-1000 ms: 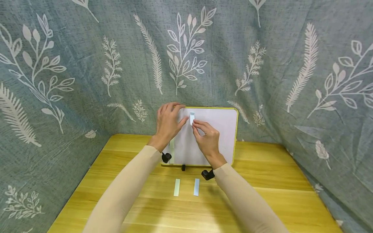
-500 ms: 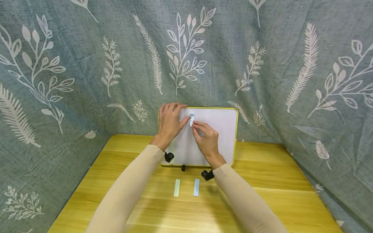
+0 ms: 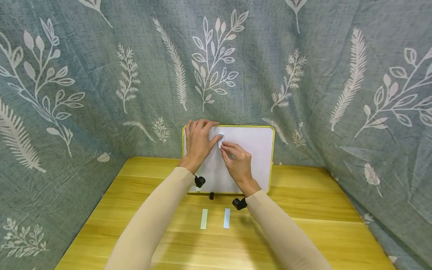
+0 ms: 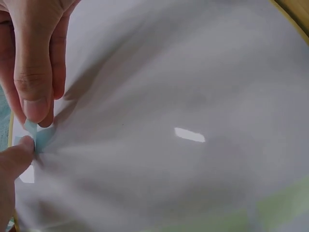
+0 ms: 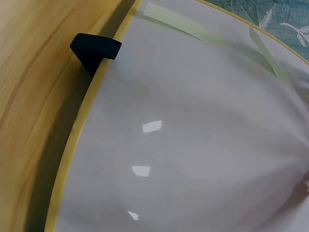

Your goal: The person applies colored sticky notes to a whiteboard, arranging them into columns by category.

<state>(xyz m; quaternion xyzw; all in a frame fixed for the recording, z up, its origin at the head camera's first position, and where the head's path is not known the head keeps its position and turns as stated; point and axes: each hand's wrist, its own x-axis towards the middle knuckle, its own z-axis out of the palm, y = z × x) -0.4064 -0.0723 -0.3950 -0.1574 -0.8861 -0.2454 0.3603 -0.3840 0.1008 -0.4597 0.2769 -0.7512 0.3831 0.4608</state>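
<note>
A whiteboard [image 3: 260, 161] with a yellow rim stands on the table. My left hand [image 3: 199, 140] lies over its upper left part, fingers near the top edge. The left thumb [image 4: 17, 157] presses the upper part of a light blue paper strip [image 4: 44, 137] against the board. My right hand [image 3: 237, 163] pinches the strip's lower end between thumb and fingers. Pale green strips [image 4: 285, 205] are stuck along the board's left side, mostly behind my left arm in the head view. In the right wrist view, only a bit of fingertip shows at the right edge.
On the wooden table [image 3: 303, 225], a green strip [image 3: 204, 219] and a blue strip [image 3: 227, 218] lie side by side in front of the board. A black foot [image 3: 211, 195] supports the board's lower edge. Patterned cloth [image 3: 243, 86] hangs behind and at both sides.
My left hand has moved slightly right, its thumb coming onto the top of the blue strip. My right hand keeps its pinch, nearly in place. The view has tilted a little.
</note>
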